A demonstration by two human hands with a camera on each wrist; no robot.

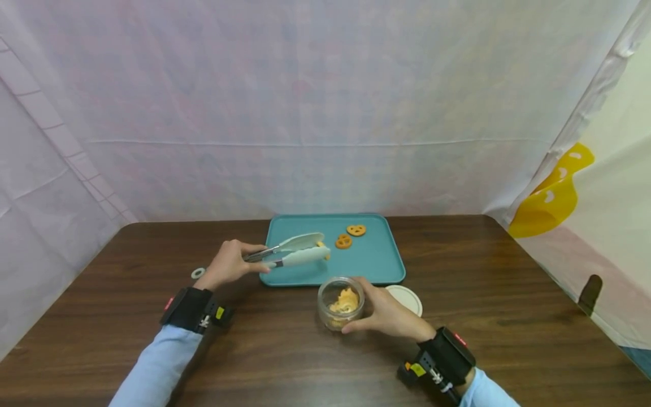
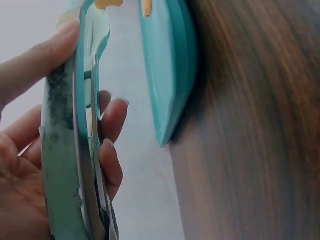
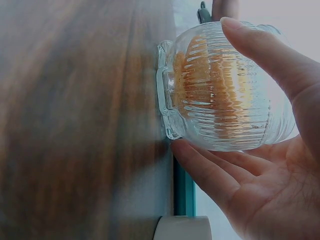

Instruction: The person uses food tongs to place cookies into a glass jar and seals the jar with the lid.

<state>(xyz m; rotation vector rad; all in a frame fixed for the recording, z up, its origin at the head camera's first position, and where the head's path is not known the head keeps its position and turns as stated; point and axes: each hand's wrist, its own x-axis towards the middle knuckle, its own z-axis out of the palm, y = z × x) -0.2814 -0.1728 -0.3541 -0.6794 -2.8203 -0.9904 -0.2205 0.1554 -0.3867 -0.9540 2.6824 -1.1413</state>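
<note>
My left hand [image 1: 229,264] holds a pair of tongs [image 1: 305,257] with pale green tips, thumb on one arm and fingertips on the other. A small yellowish snack piece [image 1: 327,256] sits between the tips, over a teal tray [image 1: 371,267]. Two pretzels [image 1: 343,242] lie on that tray, right of the tongs. In front of it, my right hand [image 1: 383,314] grips a ribbed glass jar [image 3: 235,135] from its right side, thumb and fingers around the wall. Yellowish-orange snacks [image 1: 346,301] show inside the uncovered jar, which stands upright on the table.
A round white lid [image 1: 405,298] lies behind my right hand, close to the tray's front right corner. Beside my left wrist is a small white ring [image 1: 198,273]. Pale cloth [image 1: 305,113] hangs behind the wooden table [image 1: 274,362], and a yellow cutout [image 1: 551,203] stands at the right.
</note>
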